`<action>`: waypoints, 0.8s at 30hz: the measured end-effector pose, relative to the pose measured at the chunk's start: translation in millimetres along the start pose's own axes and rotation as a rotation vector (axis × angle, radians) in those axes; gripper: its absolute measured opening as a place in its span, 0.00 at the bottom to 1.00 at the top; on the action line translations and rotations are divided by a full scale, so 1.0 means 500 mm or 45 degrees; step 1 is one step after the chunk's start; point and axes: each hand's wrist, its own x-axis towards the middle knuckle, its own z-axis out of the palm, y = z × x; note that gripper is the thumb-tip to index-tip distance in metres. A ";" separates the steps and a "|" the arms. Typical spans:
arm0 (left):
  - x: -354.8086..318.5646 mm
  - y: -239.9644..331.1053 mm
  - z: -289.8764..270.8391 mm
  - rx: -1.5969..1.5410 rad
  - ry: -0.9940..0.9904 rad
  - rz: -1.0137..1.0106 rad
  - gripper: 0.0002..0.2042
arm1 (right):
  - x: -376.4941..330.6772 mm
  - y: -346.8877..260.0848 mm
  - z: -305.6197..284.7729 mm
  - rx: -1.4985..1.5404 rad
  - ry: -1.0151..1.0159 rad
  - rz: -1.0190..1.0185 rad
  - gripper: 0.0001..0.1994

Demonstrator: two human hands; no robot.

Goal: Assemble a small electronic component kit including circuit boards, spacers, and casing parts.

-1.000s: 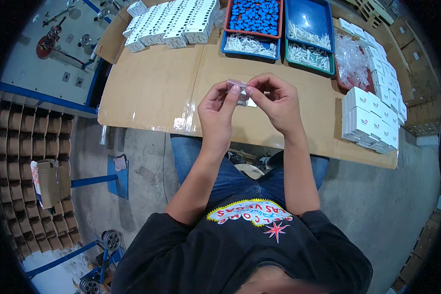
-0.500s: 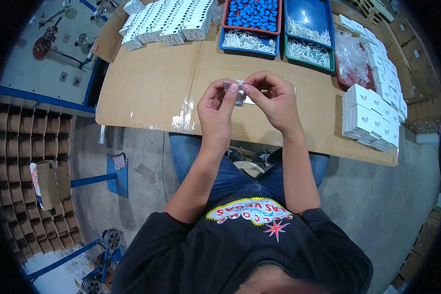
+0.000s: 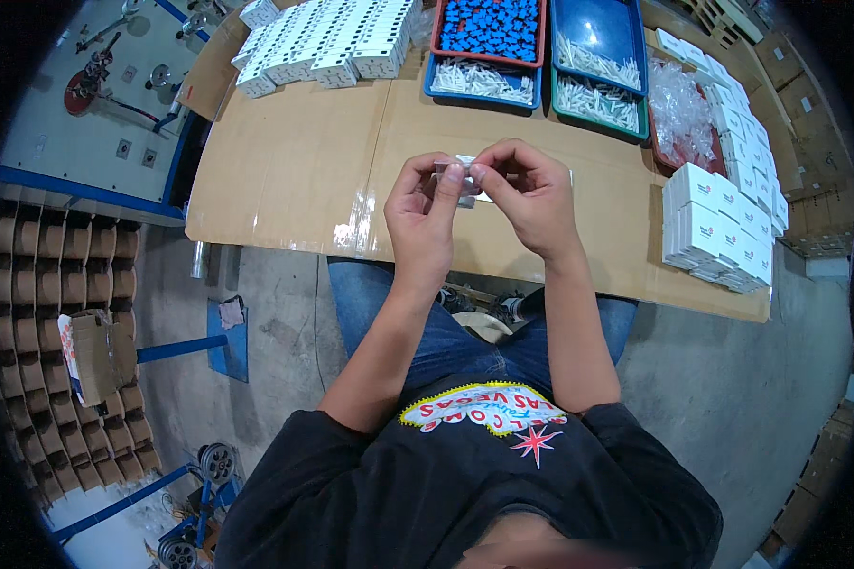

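Above the cardboard-covered tabletop, both my hands pinch a small clear plastic bag point(image 3: 467, 200) between thumb and fingertips. My left hand point(image 3: 419, 206) is closed on its left side. My right hand point(image 3: 539, 197) grips it at the upper right, its fingertips almost meeting those of the left. What is inside the bag, if anything, is too small to make out. Something white point(image 3: 484, 196) shows behind the bag and is mostly covered by my right hand.
Stacked white boxes stand at the back left point(image 3: 324, 43) and the right point(image 3: 716, 228). Between them are a red tray of blue pieces point(image 3: 489, 28), trays of white sticks point(image 3: 484, 83) and a heap of clear bags point(image 3: 681, 114). A cardboard divider rack point(image 3: 57, 275) is at far left.
My left hand has shifted very slightly to the right, and the clear bag has tilted between my fingertips. My right hand has barely moved.
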 end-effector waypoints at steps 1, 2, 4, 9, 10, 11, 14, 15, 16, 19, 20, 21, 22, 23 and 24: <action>-0.001 0.002 0.002 -0.002 0.007 -0.014 0.07 | 0.001 0.003 0.000 0.010 0.009 0.019 0.05; -0.001 0.003 0.003 -0.003 0.014 -0.028 0.07 | 0.002 0.002 -0.001 0.011 0.009 0.018 0.05; 0.001 0.003 0.000 -0.046 0.011 -0.057 0.07 | 0.005 -0.001 -0.002 0.041 0.012 0.030 0.05; -0.004 0.001 -0.004 0.002 0.038 -0.067 0.08 | 0.002 -0.006 0.005 0.072 0.000 0.020 0.05; -0.008 -0.002 -0.004 0.035 0.054 -0.050 0.08 | 0.001 -0.007 0.006 0.064 0.001 0.030 0.05; -0.009 -0.004 -0.004 0.068 0.070 -0.033 0.08 | 0.001 -0.007 0.005 0.065 0.002 0.028 0.05; -0.008 -0.004 -0.001 0.137 0.101 0.017 0.09 | 0.000 -0.002 0.003 -0.068 -0.066 0.048 0.05; -0.008 -0.005 -0.001 0.137 0.102 0.015 0.09 | 0.000 0.000 0.004 -0.090 -0.059 0.044 0.05; -0.008 -0.008 -0.001 0.123 0.103 0.003 0.09 | 0.000 0.003 0.004 -0.112 -0.050 0.039 0.05; -0.004 -0.011 0.000 0.103 0.097 -0.034 0.09 | 0.000 0.006 0.008 -0.041 -0.020 0.047 0.05; -0.002 -0.011 -0.001 0.098 0.091 -0.058 0.09 | 0.000 0.009 0.009 -0.041 -0.020 0.050 0.05; 0.002 -0.011 -0.003 0.098 0.092 -0.060 0.09 | 0.001 0.013 0.009 -0.042 -0.005 0.034 0.05; 0.007 -0.011 -0.007 0.100 0.063 -0.083 0.09 | 0.002 0.017 0.008 -0.043 0.011 0.018 0.05; 0.009 -0.012 -0.009 0.101 0.033 -0.105 0.08 | 0.003 0.018 0.008 -0.042 0.011 0.021 0.05; 0.009 -0.012 -0.010 0.102 0.035 -0.107 0.08 | 0.003 0.018 0.009 -0.022 0.013 0.034 0.05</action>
